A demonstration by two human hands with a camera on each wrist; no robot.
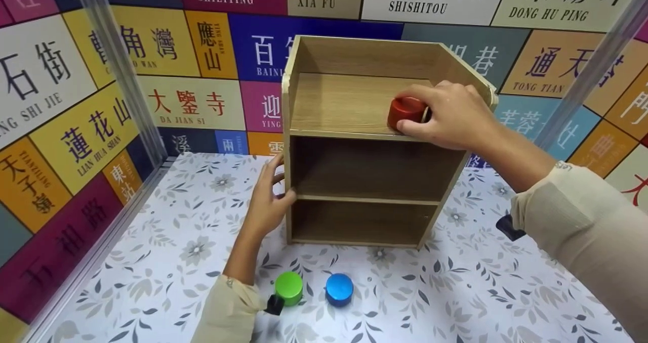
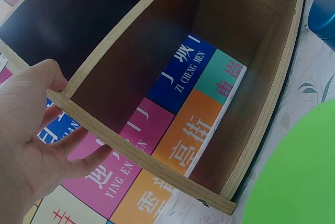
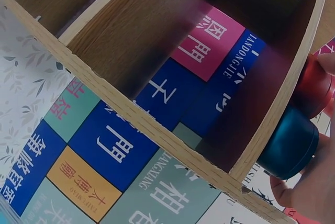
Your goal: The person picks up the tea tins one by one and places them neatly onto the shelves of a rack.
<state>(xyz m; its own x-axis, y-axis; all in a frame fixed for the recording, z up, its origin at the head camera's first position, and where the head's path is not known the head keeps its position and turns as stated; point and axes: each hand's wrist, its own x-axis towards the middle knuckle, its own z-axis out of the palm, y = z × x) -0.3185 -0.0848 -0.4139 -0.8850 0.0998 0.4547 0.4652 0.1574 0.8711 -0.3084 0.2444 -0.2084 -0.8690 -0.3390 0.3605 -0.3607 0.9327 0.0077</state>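
Observation:
My right hand (image 1: 450, 113) grips a short, shiny red cylinder (image 1: 403, 112) at the front right of a wooden shelf unit's (image 1: 364, 135) top level. In the right wrist view a dark teal cylinder (image 3: 289, 143) is beside the red cylinder (image 3: 311, 88), with fingertips (image 3: 282, 190) close to its end. My left hand (image 1: 268, 196) holds the unit's left side panel, the thumb over its front edge and the fingers along its outside. In the left wrist view the thumb (image 2: 49, 75) lies where a shelf board meets that panel.
A green cylinder (image 1: 289, 288) and a blue cylinder (image 1: 339, 289) stand on the floral tabletop (image 1: 197, 252), in front of the unit. Behind rises a wall (image 1: 187, 102) of coloured panels with lettering. Metal posts (image 1: 116, 65) stand at the left and right.

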